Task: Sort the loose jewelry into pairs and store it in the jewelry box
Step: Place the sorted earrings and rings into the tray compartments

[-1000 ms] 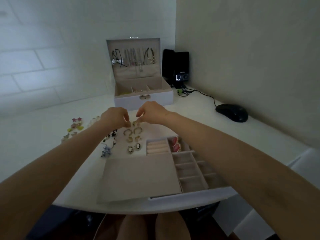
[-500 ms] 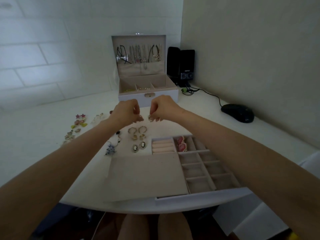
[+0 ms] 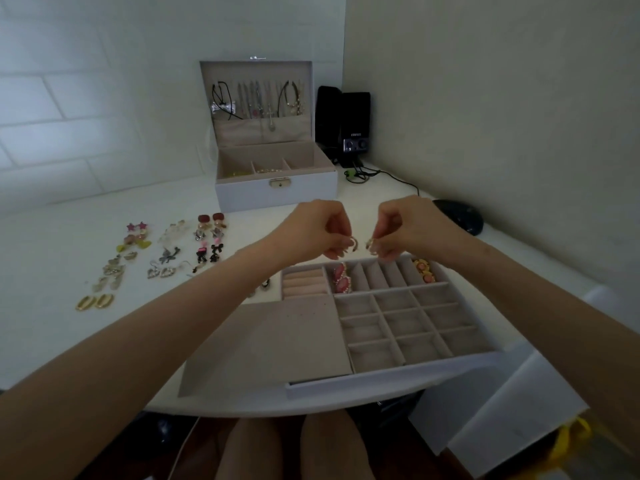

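Head view: left hand (image 3: 311, 230) and right hand (image 3: 405, 226) pinch gold earrings (image 3: 353, 244).

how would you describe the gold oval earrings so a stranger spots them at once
Start at the white table, left of the tray. Among the loose earrings there, the gold pair lies nearest the person, leftmost. Only these are plain gold ovals.

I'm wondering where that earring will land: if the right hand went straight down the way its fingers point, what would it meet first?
Probably an empty narrow slot in the back row of the divided tray. The right hand, pinching a gold earring, hovers above it, though one view leaves depth uncertain.
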The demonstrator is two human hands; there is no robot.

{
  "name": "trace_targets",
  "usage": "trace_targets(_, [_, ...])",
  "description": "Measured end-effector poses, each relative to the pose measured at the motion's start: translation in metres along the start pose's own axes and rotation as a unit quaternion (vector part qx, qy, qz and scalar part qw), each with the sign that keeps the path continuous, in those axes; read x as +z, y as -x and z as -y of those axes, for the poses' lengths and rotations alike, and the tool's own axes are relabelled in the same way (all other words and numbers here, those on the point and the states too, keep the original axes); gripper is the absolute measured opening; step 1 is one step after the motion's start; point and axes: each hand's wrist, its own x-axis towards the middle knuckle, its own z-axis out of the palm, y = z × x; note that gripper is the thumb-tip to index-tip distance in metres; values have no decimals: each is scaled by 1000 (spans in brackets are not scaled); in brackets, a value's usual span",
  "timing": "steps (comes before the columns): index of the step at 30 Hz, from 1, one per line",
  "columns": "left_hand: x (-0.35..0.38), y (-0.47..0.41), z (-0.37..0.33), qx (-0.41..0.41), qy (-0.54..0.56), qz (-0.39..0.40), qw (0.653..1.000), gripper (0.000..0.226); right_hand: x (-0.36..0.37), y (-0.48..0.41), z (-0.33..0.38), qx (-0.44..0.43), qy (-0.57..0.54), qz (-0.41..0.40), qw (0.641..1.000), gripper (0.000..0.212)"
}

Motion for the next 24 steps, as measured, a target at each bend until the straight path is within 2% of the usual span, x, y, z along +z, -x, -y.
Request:
trace_targets(4, [10, -4, -2, 41, -98, 13, 994, 11, 1, 21, -9, 0, -1, 0, 1000, 16])
trace_targets(8, [15, -5, -1, 85, -224, 16, 971, 8, 4, 29, -13, -24, 37, -8, 999, 18])
trace_targets(24, [24, -7, -9, 91, -288, 32, 953, 10, 11, 28, -8, -65, 91, 19, 994, 14])
